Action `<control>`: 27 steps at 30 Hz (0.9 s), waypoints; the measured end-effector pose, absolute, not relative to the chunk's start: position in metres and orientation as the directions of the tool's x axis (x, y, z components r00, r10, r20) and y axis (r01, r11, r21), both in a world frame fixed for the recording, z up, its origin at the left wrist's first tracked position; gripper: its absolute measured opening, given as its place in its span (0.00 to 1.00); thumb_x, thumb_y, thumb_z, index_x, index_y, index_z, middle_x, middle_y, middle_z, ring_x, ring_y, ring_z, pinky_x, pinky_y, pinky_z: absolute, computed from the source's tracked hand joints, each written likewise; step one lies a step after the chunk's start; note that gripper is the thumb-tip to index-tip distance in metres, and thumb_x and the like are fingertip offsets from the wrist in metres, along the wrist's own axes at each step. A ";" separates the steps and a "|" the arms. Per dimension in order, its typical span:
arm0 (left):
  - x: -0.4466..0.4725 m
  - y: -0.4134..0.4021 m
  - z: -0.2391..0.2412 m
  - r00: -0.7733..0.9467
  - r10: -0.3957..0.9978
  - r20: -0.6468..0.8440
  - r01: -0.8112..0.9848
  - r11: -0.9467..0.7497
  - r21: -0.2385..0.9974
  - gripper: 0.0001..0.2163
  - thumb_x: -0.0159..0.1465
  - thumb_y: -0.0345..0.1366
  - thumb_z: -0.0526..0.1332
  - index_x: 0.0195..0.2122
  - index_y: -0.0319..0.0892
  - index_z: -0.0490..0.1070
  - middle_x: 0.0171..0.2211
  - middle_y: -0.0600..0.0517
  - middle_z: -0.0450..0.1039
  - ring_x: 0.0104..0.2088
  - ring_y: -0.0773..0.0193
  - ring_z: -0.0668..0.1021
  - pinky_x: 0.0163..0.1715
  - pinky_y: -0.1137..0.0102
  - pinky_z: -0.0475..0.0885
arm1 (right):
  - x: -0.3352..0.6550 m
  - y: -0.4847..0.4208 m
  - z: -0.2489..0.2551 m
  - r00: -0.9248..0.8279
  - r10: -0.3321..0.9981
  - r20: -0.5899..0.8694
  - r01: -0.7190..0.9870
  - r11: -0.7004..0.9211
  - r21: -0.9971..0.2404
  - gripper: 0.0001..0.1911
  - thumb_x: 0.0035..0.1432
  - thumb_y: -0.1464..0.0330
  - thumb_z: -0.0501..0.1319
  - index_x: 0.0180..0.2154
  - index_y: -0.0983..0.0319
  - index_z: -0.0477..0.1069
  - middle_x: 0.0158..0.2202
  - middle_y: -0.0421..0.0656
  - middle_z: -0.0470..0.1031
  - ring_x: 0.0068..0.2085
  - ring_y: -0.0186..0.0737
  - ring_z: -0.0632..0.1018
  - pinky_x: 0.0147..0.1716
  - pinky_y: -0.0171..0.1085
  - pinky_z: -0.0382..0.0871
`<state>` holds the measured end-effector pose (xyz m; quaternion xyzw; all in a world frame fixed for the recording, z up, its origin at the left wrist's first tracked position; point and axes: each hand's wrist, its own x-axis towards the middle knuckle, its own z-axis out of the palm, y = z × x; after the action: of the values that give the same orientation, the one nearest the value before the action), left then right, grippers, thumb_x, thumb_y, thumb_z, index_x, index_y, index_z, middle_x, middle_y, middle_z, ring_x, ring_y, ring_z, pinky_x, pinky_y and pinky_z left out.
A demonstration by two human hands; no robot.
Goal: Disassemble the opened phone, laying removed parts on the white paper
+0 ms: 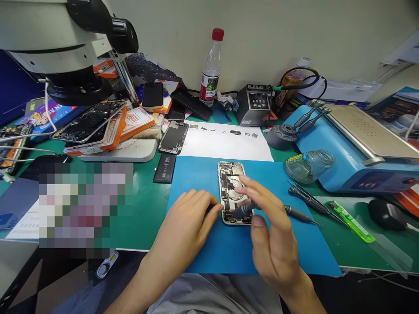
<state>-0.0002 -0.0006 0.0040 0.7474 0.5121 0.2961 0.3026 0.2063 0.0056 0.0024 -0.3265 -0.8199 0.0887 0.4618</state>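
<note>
Red-labelled bottle (pixel 210 83) behind opened phone (pixel 233 194).

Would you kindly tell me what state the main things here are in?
Phone: open, internals exposed
Gray tool: slanted over the phone
Screen panel: detached, flat
Battery: outside the phone, flat
Bottle: upright, capped
Small parts: spread on white paper

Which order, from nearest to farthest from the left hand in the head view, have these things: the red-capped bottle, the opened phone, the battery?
1. Opened phone: right at the fingertips of the left hand, on its right side.
2. Battery: ahead of the hand, to its left.
3. Red-capped bottle: far back, beyond both.
</note>
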 end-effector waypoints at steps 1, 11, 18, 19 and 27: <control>0.000 -0.001 0.004 0.301 0.944 0.137 0.583 -0.296 0.757 0.08 0.82 0.35 0.57 0.42 0.46 0.71 0.41 0.56 0.79 0.40 0.57 0.76 0.43 0.61 0.65 | 0.206 0.005 0.002 -0.362 0.627 0.689 0.441 0.767 -0.466 0.41 0.68 0.85 0.54 0.78 0.59 0.56 0.73 0.53 0.69 0.73 0.51 0.73 0.70 0.56 0.73; -0.003 -0.001 0.004 0.302 0.938 0.167 0.539 -0.313 0.782 0.04 0.77 0.33 0.67 0.42 0.46 0.77 0.42 0.58 0.82 0.42 0.61 0.79 0.45 0.64 0.68 | 0.204 0.001 -0.001 -0.283 0.637 0.717 0.527 0.728 -0.439 0.38 0.71 0.80 0.60 0.77 0.58 0.58 0.65 0.51 0.77 0.64 0.48 0.80 0.59 0.48 0.83; -0.004 -0.001 0.003 0.311 0.928 0.204 0.526 -0.347 0.776 0.04 0.77 0.34 0.67 0.43 0.49 0.82 0.42 0.59 0.83 0.42 0.61 0.79 0.45 0.64 0.68 | 0.204 -0.003 -0.002 -0.073 0.786 0.614 0.385 0.590 -0.710 0.36 0.74 0.79 0.62 0.74 0.46 0.61 0.52 0.42 0.80 0.52 0.39 0.86 0.40 0.35 0.87; -0.004 -0.002 0.002 0.314 0.927 0.204 0.529 -0.349 0.774 0.04 0.77 0.35 0.68 0.43 0.50 0.82 0.42 0.59 0.83 0.42 0.61 0.79 0.44 0.64 0.68 | 0.203 -0.003 -0.002 -0.081 0.792 0.605 0.363 0.589 -0.722 0.36 0.74 0.79 0.62 0.74 0.45 0.61 0.53 0.42 0.80 0.52 0.39 0.86 0.41 0.35 0.87; -0.001 -0.002 0.001 0.292 0.939 0.183 0.572 -0.325 0.753 0.05 0.79 0.34 0.64 0.43 0.47 0.77 0.41 0.57 0.82 0.41 0.58 0.79 0.44 0.62 0.68 | 0.208 -0.001 0.017 0.212 0.822 0.529 0.247 0.478 -0.843 0.19 0.79 0.69 0.55 0.65 0.47 0.67 0.40 0.38 0.76 0.39 0.38 0.82 0.41 0.41 0.83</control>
<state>-0.0007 -0.0017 0.0006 0.7500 0.5037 0.3163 0.2894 0.2077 -0.0006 0.0173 -0.4570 -0.5849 0.2282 0.6301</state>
